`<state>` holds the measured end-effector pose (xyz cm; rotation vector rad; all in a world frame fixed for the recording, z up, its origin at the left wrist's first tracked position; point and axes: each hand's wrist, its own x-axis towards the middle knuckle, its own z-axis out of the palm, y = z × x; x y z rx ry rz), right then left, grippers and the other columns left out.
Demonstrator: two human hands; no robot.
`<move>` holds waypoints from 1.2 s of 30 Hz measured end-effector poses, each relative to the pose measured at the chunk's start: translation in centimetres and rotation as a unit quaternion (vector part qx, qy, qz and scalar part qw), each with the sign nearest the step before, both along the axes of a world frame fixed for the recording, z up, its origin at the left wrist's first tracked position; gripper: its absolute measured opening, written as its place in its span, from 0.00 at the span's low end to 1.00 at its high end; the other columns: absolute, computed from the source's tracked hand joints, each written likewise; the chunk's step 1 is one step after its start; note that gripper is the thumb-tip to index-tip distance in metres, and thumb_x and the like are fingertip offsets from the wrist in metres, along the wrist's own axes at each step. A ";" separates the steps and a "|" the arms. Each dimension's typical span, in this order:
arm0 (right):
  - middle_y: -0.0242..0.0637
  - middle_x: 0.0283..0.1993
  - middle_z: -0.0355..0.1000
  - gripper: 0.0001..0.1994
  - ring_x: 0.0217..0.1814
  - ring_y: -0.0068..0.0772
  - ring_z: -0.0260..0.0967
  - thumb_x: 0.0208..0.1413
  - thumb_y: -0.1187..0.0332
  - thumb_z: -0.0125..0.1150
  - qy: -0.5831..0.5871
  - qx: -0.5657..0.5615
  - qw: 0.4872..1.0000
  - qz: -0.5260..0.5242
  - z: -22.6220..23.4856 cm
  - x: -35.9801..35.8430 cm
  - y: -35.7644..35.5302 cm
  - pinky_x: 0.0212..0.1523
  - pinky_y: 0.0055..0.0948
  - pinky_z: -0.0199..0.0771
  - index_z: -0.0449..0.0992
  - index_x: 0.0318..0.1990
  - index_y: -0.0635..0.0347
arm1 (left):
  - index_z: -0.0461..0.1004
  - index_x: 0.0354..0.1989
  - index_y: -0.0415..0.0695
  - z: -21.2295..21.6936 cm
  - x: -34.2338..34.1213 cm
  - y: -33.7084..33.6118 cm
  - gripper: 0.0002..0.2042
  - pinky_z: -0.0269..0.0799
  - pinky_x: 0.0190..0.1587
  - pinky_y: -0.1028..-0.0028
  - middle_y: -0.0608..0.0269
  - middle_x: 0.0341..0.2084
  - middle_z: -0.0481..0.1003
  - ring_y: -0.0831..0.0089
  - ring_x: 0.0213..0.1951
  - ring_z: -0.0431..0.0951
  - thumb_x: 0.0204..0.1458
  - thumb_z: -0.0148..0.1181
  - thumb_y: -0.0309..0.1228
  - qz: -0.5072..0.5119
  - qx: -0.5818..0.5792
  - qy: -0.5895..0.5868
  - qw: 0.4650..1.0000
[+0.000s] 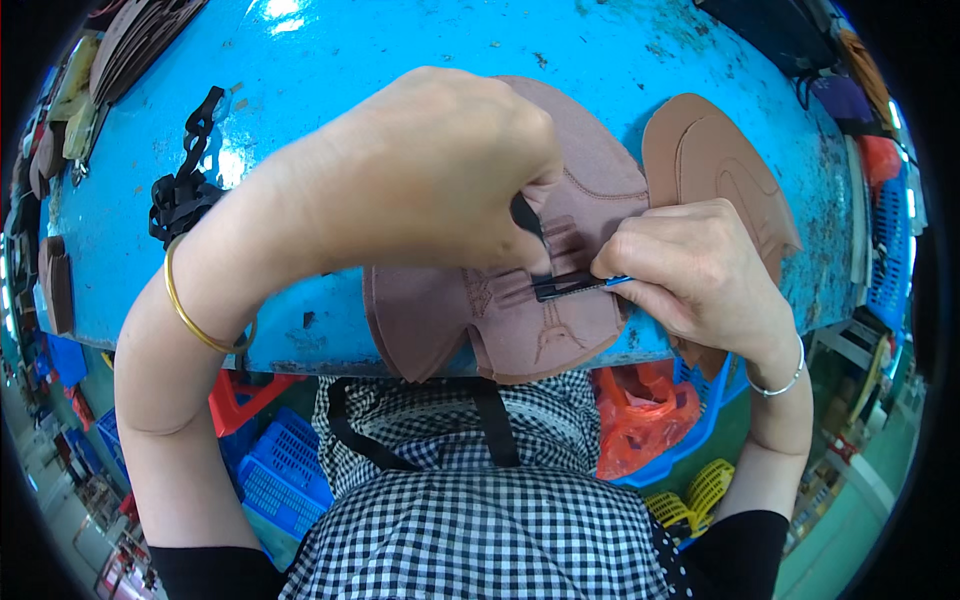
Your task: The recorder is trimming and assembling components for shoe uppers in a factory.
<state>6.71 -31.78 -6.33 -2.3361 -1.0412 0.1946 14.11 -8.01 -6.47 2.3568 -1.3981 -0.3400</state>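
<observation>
Mauve-brown stitched shoe-upper pieces (420, 310) lie stacked at the near edge of the blue table, with slots and raised loops around their middle. My left hand (440, 170) reaches over them, its fingers closed on a black strap (530, 218) that runs down to the loops. In the pinch of my right hand (690, 265) is a thin black-and-blue tool (585, 288), lying across the loops beside the left fingertips. Its exact kind is hard to make out. The left fingertips are partly hidden behind the hand.
A heap of black straps (183, 205) lies at left on the blue table (330, 85). Tan shoe pieces (715, 150) lie at right. Brown pieces (135, 50) are stacked far left. Below the edge are a blue basket (290, 460) and a red plastic bag (645, 420).
</observation>
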 end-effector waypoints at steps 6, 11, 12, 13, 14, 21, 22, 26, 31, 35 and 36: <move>0.37 0.28 0.72 0.08 0.30 0.41 0.75 0.48 0.70 0.67 -0.058 -0.086 0.993 -0.056 -0.4 -0.4 0.6 0.31 0.36 0.74 0.73 0.34 0.58 | 0.77 0.27 0.39 0.0 0.9 0.4 0.08 0.69 0.29 0.62 0.53 0.17 0.72 0.56 0.23 0.74 0.45 0.68 0.30 -0.005 -0.039 0.073 0.997; 0.39 0.31 0.75 0.11 0.33 0.44 0.77 0.53 0.66 0.67 0.007 -0.041 0.992 -0.122 1.0 0.0 0.9 0.35 0.36 0.75 0.73 0.39 0.61 | 0.79 0.34 0.41 0.7 0.9 0.8 0.07 0.71 0.33 0.64 0.56 0.22 0.74 0.59 0.28 0.75 0.47 0.67 0.29 -0.001 0.025 0.122 0.992; 0.39 0.31 0.75 0.12 0.33 0.44 0.77 0.54 0.64 0.67 0.028 -0.070 0.990 -0.120 1.1 0.1 0.9 0.35 0.36 0.75 0.74 0.40 0.61 | 0.79 0.35 0.42 0.9 0.8 0.8 0.08 0.71 0.34 0.64 0.56 0.23 0.75 0.59 0.29 0.76 0.48 0.67 0.29 0.004 0.024 0.124 0.992; 0.40 0.32 0.76 0.14 0.33 0.45 0.77 0.55 0.62 0.67 0.041 -0.088 0.988 -0.120 1.1 0.2 1.0 0.35 0.36 0.75 0.74 0.41 0.61 | 0.79 0.36 0.42 1.0 0.9 0.8 0.08 0.71 0.35 0.64 0.56 0.24 0.75 0.59 0.31 0.76 0.48 0.67 0.29 0.008 0.047 0.139 0.989; 0.40 0.32 0.76 0.15 0.33 0.45 0.77 0.55 0.61 0.67 0.064 -0.101 0.984 -0.129 1.0 0.3 1.1 0.35 0.36 0.74 0.74 0.42 0.61 | 0.79 0.38 0.43 1.0 0.9 0.9 0.09 0.71 0.36 0.64 0.56 0.25 0.75 0.58 0.32 0.75 0.48 0.68 0.29 0.011 0.069 0.153 0.986; 0.38 0.30 0.75 0.07 0.28 0.41 0.75 0.53 0.71 0.66 0.076 -0.054 0.983 -0.160 0.8 0.3 1.4 0.28 0.33 0.71 0.73 0.35 0.60 | 0.80 0.37 0.40 0.2 1.2 1.5 0.08 0.73 0.35 0.70 0.59 0.26 0.77 0.65 0.29 0.76 0.49 0.67 0.27 0.016 -0.029 0.153 0.988; 0.38 0.31 0.75 0.07 0.28 0.40 0.75 0.51 0.72 0.66 0.043 -0.049 0.987 -0.145 1.1 -0.2 1.5 0.28 0.33 0.71 0.73 0.35 0.59 | 0.80 0.37 0.39 0.3 1.3 1.6 0.08 0.73 0.36 0.72 0.61 0.26 0.78 0.69 0.30 0.77 0.50 0.67 0.26 0.045 -0.042 0.191 0.980; 0.42 0.40 0.78 0.14 0.28 0.37 0.76 0.45 0.76 0.65 -0.104 -0.078 0.989 -0.072 1.8 -2.9 3.6 0.29 0.33 0.76 0.75 0.42 0.62 | 0.82 0.38 0.37 1.6 1.2 2.0 0.06 0.76 0.37 0.78 0.64 0.29 0.82 0.83 0.32 0.78 0.55 0.66 0.26 0.133 -0.151 0.275 0.940; 0.51 0.48 0.79 0.18 0.31 0.34 0.80 0.47 0.72 0.67 -0.204 -0.286 0.935 -0.055 0.6 -5.7 7.1 0.25 0.27 0.77 0.76 0.47 0.66 | 0.84 0.44 0.37 5.4 1.5 2.7 0.10 0.77 0.40 0.79 0.58 0.34 0.85 0.81 0.35 0.81 0.57 0.69 0.28 0.204 -0.149 0.334 0.908; 0.46 0.42 0.79 0.11 0.27 0.28 0.76 0.52 0.71 0.66 -0.090 -0.033 0.987 -0.126 -1.0 -3.7 3.3 0.23 0.25 0.73 0.76 0.43 0.63 | 0.84 0.42 0.37 6.5 0.2 2.5 0.09 0.74 0.36 0.82 0.63 0.31 0.84 0.83 0.32 0.79 0.56 0.69 0.28 0.234 -0.115 0.258 0.930; 0.45 0.47 0.76 0.14 0.35 0.31 0.75 0.56 0.69 0.63 0.025 0.053 0.981 -0.183 -1.4 -3.2 1.4 0.32 0.28 0.72 0.73 0.48 0.63 | 0.84 0.42 0.37 6.8 0.4 2.5 0.09 0.74 0.35 0.82 0.64 0.31 0.84 0.84 0.32 0.79 0.56 0.69 0.27 0.230 -0.105 0.310 0.917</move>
